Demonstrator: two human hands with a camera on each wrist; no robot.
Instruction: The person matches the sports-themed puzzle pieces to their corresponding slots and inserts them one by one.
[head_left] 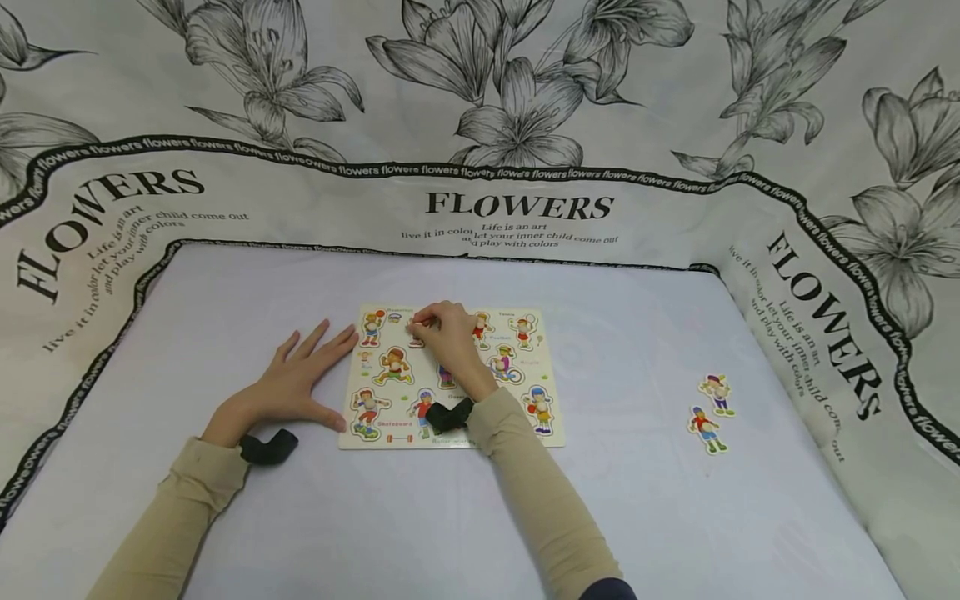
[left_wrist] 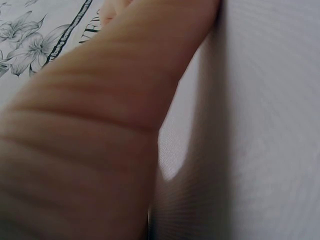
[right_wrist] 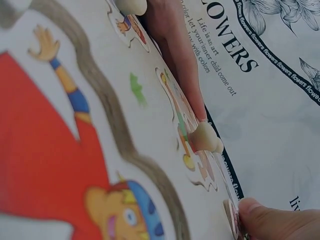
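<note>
My right hand [head_left: 450, 333] reaches over the top row of a pale puzzle board [head_left: 408, 442] printed with sports figures. Its thumb and fingers pinch a small figure-shaped puzzle piece, mostly hidden by them in the head view. In the right wrist view, the thumb [right_wrist: 272, 220] is at the thin edge of that piece [right_wrist: 229, 216]. With fingers spread, my left hand [head_left: 288, 387] rests at the board's left edge. A running-figure piece [head_left: 393, 367] and a skateboarder piece [head_left: 367, 412] lie in the board. The left wrist view shows mainly wrist and tablecloth.
Two loose figure pieces, a capped one [head_left: 717, 395] and a blue-helmeted one [head_left: 706, 430], lie to the right on the white tablecloth [head_left: 630, 358]. A flower-printed curtain [head_left: 517, 125] borders the table at the back and sides. A black wrist camera [head_left: 270, 447] sits by the left cuff.
</note>
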